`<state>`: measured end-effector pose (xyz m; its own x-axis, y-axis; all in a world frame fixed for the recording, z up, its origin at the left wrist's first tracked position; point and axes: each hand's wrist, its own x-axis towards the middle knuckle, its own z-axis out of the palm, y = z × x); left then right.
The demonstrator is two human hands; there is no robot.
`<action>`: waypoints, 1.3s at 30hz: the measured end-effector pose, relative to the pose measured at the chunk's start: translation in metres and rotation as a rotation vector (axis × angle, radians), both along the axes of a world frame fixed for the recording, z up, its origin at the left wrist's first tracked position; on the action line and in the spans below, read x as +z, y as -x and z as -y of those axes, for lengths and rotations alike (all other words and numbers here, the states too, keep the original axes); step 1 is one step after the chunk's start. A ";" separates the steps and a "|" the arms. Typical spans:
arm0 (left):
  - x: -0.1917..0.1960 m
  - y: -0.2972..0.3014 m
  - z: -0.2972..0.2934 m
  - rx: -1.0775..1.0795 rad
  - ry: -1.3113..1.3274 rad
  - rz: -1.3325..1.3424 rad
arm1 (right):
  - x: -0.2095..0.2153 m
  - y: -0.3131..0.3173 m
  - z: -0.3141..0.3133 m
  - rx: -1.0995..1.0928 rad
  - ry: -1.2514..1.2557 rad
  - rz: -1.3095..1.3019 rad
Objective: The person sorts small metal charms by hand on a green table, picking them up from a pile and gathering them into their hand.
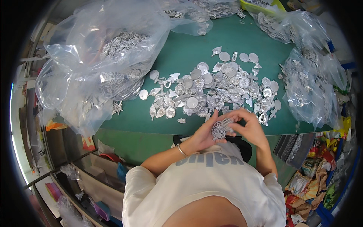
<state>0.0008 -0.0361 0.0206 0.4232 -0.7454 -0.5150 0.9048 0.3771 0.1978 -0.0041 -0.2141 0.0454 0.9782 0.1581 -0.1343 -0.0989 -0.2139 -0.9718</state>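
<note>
Just off the front edge of the green table, my left hand (203, 135) is turned palm up and curled round a small stack of round silver openwork pendants (218, 131). Over that palm, my right hand (250, 126) has its thumb and fingers closed on the upper side of the same pendants. How many pieces are in the stack cannot be made out. Beyond both hands spreads a loose heap of silver charms (226, 84): flat discs, leaf shapes, crosses and small open frames.
A large clear plastic bag (124, 22) of silver rings and pendants fills the left of the green table (185, 41). More filled bags (306, 87) line the right side. Below left stands a beige bin (94, 181); a dark crate (294, 149) is at the right.
</note>
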 end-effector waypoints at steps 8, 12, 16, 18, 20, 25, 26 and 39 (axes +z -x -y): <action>-0.010 0.009 -0.031 0.097 0.101 -0.080 | -0.010 -0.046 -0.042 0.161 0.536 0.554; -0.009 0.005 -0.055 0.218 -0.232 0.183 | -0.027 -0.042 -0.038 0.289 0.767 0.522; -0.011 -0.007 -0.084 0.303 -0.987 0.867 | -0.015 -0.039 -0.024 0.276 0.773 0.484; -0.011 -0.022 -0.089 0.369 -1.338 1.242 | -0.021 -0.043 -0.033 0.185 0.661 0.508; -0.006 -0.035 -0.091 0.235 -1.587 1.390 | -0.020 -0.050 -0.048 0.193 0.534 0.532; -0.018 -0.045 -0.093 0.125 -1.650 1.465 | -0.023 -0.049 -0.060 0.337 0.634 0.565; -0.020 -0.045 -0.096 0.146 -1.635 1.493 | -0.023 -0.049 -0.056 0.327 0.647 0.562; -0.025 -0.010 -0.113 0.180 -1.366 1.586 | -0.032 -0.098 -0.095 0.309 0.699 0.707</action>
